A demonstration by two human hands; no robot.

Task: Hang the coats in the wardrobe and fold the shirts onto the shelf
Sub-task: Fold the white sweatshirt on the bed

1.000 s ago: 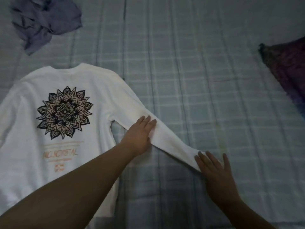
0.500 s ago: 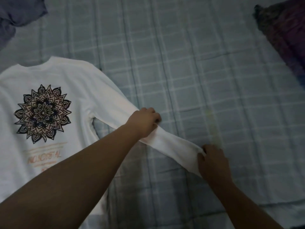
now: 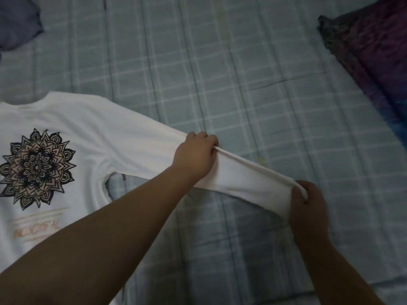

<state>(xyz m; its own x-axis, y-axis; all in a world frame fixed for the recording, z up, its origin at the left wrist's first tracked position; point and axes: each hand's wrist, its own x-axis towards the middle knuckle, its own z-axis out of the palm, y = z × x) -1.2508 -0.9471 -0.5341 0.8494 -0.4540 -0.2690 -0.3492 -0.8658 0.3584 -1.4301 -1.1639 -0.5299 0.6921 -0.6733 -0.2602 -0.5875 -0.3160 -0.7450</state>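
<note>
A white long-sleeved shirt with a black mandala print lies spread flat on the bed, its body at the left. One sleeve stretches out to the right and is lifted off the sheet. My left hand grips the sleeve near its middle, fingers curled round the upper edge. My right hand pinches the cuff end, holding it up.
The bed is covered with a grey-blue checked sheet. A grey-blue garment lies crumpled at the top left corner. A dark purple patterned cloth lies along the right edge. The bed's near edge shows at the bottom right.
Both hands went from lying flat on the sleeve to gripping it, and the sleeve has been lifted off the sheet. The view has shifted right.
</note>
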